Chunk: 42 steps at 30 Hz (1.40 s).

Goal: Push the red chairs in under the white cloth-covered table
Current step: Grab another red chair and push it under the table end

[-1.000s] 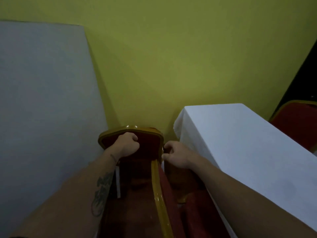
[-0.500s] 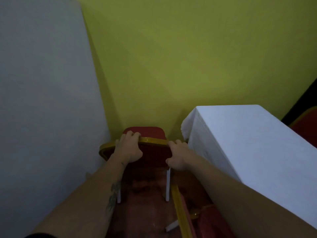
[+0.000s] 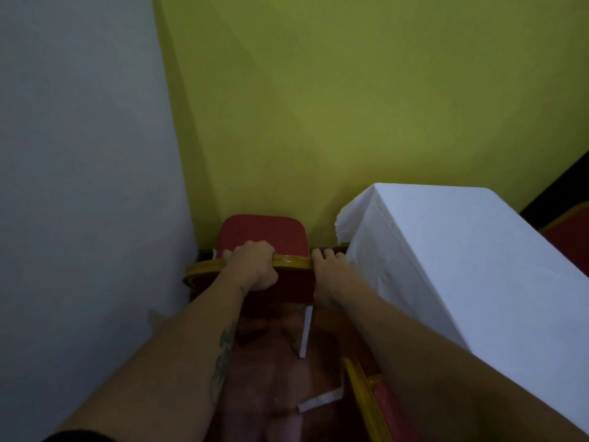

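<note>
A red chair (image 3: 263, 232) with a gold frame stands in the corner, its seat pointing at the yellow wall. My left hand (image 3: 253, 266) grips the gold top rail of its backrest. My right hand (image 3: 330, 272) holds the backrest's right end, close to the cloth's hanging edge. The white cloth-covered table (image 3: 462, 250) runs along my right. A second red chair (image 3: 376, 406) sits low at the bottom, beside the table. A third red chair (image 3: 570, 231) shows at the far right edge behind the table.
A grey wall (image 3: 79, 186) closes the left side and a yellow wall (image 3: 318, 106) stands straight ahead. The floor is dark red-brown wood (image 3: 264, 378). White chair legs (image 3: 304, 333) show below the backrest.
The chair in my hands has turned upright and slid forward toward the yellow wall, so its red seat now shows beyond the backrest. Both hands kept their hold on the backrest.
</note>
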Available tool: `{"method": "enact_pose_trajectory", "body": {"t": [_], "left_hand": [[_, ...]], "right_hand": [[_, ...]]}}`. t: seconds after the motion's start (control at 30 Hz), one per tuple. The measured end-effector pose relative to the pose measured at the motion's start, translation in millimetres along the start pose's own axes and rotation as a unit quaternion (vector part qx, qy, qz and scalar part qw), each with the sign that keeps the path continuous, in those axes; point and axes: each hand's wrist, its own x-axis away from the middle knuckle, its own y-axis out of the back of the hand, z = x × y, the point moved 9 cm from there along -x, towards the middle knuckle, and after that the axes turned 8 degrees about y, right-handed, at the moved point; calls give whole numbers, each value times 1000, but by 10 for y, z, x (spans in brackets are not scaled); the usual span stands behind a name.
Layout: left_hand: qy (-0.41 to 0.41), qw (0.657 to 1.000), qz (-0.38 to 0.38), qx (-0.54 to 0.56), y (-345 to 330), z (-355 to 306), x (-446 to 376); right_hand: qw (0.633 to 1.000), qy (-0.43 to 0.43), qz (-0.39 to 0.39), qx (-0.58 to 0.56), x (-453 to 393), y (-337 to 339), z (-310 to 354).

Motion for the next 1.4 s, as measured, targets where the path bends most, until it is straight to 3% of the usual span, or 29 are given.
{"method": "enact_pose_trajectory", "body": {"t": [0.23, 0.33, 0.53, 0.6, 0.7, 0.73, 0.83, 0.97, 1.07, 1.4], "left_hand": [[-36, 999, 1, -26, 36, 78, 145], [-44, 998, 34, -35, 0, 173, 216], [-43, 995, 66, -58, -42, 398, 366], [-33, 999, 33, -17, -51, 506, 416], [15, 993, -87, 77, -53, 856, 563], [43, 978, -124, 160, -27, 1015, 643], [162, 878, -187, 410, -3, 1463, 851], [204, 825, 2, 527, -301, 1098, 1098], [211, 778, 44, 590, -443, 695, 1223], [288, 760, -115, 571, -525, 758, 1142]], "right_hand": [[999, 31, 33, 18, 272, 47, 141], [998, 48, 42, 14, 461, 27, 250], [997, 72, 6, 16, 793, -51, 528], [997, 73, -9, 11, 882, -96, 593], [997, 77, -15, 3, 1013, -157, 693], [997, 77, -14, -3, 1035, -162, 717], [997, 69, 1, -33, 1044, -177, 724], [994, 46, 33, -91, 1116, -315, 662], [997, 59, 13, -53, 1183, -290, 680], [996, 86, 12, 2, 1258, -158, 956]]}}
